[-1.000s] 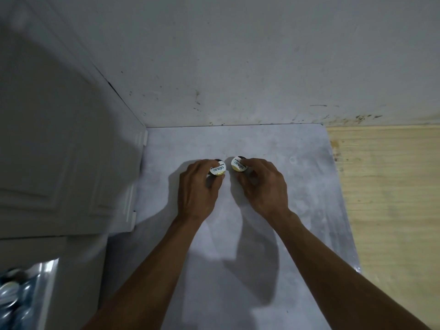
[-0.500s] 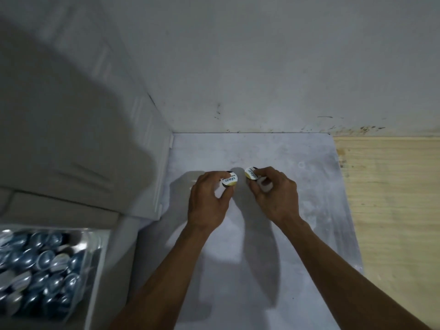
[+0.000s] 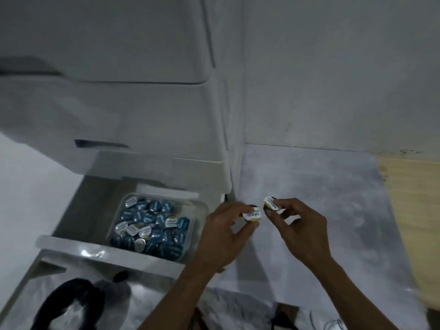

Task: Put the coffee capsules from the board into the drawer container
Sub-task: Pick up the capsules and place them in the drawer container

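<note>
Capsules, mostly blue-lidded, fill the clear container in the open drawer. Left hand pinches one capsule; right hand pinches another.

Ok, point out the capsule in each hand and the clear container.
left-hand capsule (image 3: 252,214), head view, on its lid
right-hand capsule (image 3: 271,203), head view, on its lid
clear container (image 3: 199,207), head view, right rim

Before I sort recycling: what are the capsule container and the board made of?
The capsule container looks like clear glossy plastic: capsules show through its walls. The board looks matte grey, mottled like stone or laminate; which, I can't tell.
</note>
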Motion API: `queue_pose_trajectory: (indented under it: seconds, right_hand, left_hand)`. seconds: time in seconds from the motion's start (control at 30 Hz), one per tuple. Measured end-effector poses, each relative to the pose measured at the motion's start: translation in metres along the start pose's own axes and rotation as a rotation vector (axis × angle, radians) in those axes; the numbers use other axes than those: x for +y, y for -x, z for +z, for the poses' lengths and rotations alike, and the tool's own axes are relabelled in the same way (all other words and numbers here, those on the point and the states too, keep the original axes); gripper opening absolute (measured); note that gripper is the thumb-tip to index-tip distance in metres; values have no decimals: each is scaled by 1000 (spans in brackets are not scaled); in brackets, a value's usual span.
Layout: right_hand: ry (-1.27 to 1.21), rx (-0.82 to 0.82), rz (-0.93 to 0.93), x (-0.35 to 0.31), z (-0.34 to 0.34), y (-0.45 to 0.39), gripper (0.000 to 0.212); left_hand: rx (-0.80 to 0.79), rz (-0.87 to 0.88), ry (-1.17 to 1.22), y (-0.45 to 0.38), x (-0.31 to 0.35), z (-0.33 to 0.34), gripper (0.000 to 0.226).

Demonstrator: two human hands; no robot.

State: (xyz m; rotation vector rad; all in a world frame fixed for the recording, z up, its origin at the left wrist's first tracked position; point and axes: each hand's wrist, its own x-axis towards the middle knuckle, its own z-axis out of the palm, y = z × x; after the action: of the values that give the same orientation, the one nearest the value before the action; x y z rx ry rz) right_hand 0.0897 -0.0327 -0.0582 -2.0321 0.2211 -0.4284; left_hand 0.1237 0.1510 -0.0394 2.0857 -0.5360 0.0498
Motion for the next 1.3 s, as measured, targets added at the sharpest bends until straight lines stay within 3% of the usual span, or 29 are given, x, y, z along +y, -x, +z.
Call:
queue_pose_trajectory:
  seconds: [0.23,0.4,1.0,1.3]
  right_hand:
    - [-67,-36,30,-73,90,54,18]
    - [28,-88,61,-90,147,66,18]
    - [422,-240,117,-60,216,11,18]
    - [482,-373,105,-49,228,1,17]
  left_hand:
    - [33,-94,-59,60,-67,-136,23]
    - [36,-211,-120,59,-101,-184,18]
    - [-323,-168,-398,-12,-178,-129,24]
    - [-384,-175,-537,-17,-193,-128,29]
